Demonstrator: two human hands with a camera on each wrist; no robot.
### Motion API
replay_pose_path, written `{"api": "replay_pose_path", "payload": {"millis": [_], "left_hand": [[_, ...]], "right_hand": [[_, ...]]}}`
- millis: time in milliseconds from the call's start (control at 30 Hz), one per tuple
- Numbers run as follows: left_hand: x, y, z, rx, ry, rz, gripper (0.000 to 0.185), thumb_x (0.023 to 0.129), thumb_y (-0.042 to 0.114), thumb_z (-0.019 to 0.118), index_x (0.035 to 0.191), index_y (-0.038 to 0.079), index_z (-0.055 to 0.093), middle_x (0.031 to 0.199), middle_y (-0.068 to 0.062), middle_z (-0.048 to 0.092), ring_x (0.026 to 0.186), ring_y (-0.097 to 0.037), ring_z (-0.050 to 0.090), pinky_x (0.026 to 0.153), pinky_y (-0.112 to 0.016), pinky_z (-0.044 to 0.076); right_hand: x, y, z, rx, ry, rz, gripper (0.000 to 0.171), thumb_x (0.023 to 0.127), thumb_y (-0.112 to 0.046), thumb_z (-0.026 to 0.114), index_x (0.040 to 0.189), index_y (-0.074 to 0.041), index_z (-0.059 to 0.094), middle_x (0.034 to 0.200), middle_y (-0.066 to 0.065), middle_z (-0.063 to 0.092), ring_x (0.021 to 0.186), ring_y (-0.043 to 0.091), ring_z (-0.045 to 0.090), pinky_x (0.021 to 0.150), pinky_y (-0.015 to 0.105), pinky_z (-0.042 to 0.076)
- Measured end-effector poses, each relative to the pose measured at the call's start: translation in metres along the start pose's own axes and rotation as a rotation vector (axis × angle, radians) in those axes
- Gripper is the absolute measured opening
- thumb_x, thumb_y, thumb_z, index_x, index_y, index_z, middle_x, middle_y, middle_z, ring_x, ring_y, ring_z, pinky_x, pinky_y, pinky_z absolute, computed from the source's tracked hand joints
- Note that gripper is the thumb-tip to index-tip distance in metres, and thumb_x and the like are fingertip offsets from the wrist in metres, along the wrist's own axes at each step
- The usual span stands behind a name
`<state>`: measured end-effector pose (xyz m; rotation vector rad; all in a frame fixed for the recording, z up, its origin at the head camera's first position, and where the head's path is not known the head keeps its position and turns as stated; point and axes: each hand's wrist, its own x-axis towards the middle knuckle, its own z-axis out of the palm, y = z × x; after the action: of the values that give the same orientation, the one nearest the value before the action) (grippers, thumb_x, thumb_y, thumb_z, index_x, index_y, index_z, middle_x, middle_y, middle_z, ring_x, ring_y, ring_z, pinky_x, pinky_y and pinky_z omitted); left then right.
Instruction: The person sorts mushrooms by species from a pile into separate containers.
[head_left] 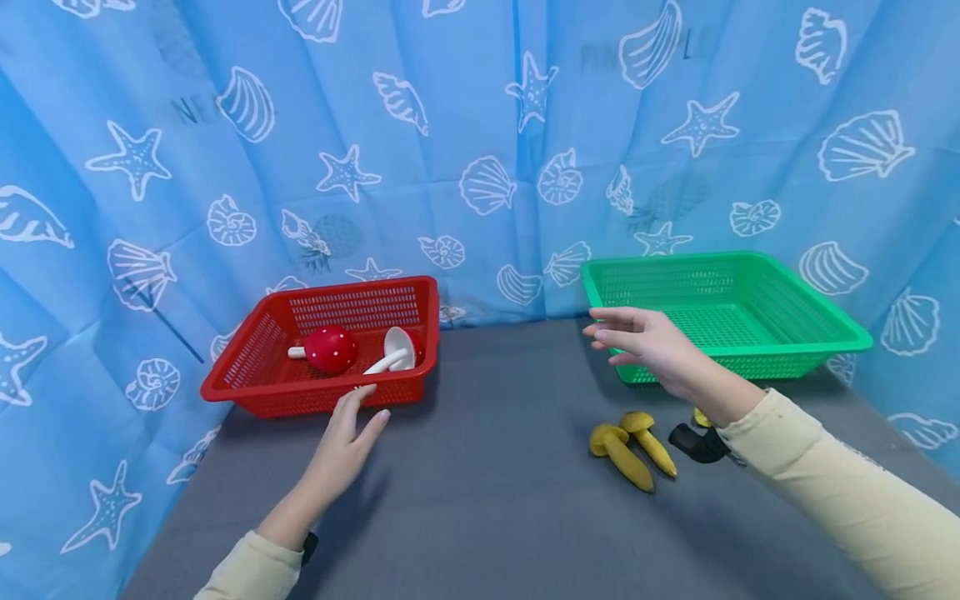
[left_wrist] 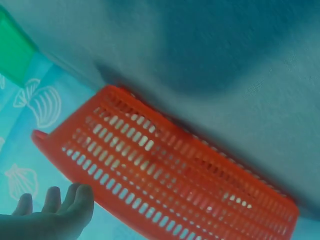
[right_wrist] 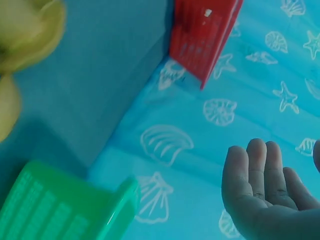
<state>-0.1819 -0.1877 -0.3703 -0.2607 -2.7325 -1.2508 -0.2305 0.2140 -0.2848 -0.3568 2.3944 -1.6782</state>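
Red basket (head_left: pixel 262 379): we see it at the left back of the grey table (head_left: pixel 487 500), against the curtain; our left hand (head_left: pixel 347 442) lies flat on the table with straight, spread fingers whose tips (head_left: pixel 365 392) sit at the basket's front wall (whether they touch it we cannot tell).
Inside the basket: a red mushroom toy with white dots (head_left: pixel 330 348) and a white mushroom toy (head_left: pixel 397 350) lying on its side, partly hidden by the front wall.
Right hand (head_left: pixel 645 342): held in the air with relaxed, open fingers, holding nothing, just in front of the green basket (head_left: pixel 825 333) at the right back.
Yellow mushrooms (head_left: pixel 630 446): two lie side by side on the table beneath our right forearm; a third yellow piece (head_left: pixel 701 417) is mostly hidden by the sleeve.
Black object (head_left: pixel 697 443): half covered by the sleeve, so we cannot make out what it is.
Writing: faint dark letters show through the blue shell-print curtain (head_left: pixel 487 125) at top left and top right (too faint and broken by folds to read surely).
Wrist views: blurred.
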Motion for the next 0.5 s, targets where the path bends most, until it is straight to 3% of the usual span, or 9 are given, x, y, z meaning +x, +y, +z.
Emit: {"api": "replay_pose_path", "payload": {"millis": [367, 500], "left_hand": [[-0.005, 0.013, 0.023, -0.098, -0.031, -0.013, 0.054, 0.098, 0.022, 0.059, 0.143, -0.001, 0.038, 0.143, -0.020, 0.038, 0.131, -0.039, 0.037, 0.106, -0.058, 0.033], [-0.005, 0.019, 0.032, -0.139, -0.059, -0.026, 0.052, 0.098, 0.022, 0.059, 0.142, 0.001, 0.039, 0.143, -0.019, 0.040, 0.130, -0.038, 0.040, 0.105, -0.057, 0.035]], "right_hand": [[-0.021, 0.010, -0.026, -0.122, 0.027, -0.032, 0.059, 0.102, -0.024, 0.053, 0.151, 0.000, 0.029, 0.143, 0.026, 0.044, 0.128, 0.041, 0.045, 0.096, 0.051, 0.046], [-0.028, 0.014, -0.033, -0.178, 0.043, -0.037, 0.058, 0.103, -0.025, 0.051, 0.150, 0.000, 0.029, 0.143, 0.027, 0.044, 0.128, 0.041, 0.045, 0.094, 0.047, 0.048]]}}
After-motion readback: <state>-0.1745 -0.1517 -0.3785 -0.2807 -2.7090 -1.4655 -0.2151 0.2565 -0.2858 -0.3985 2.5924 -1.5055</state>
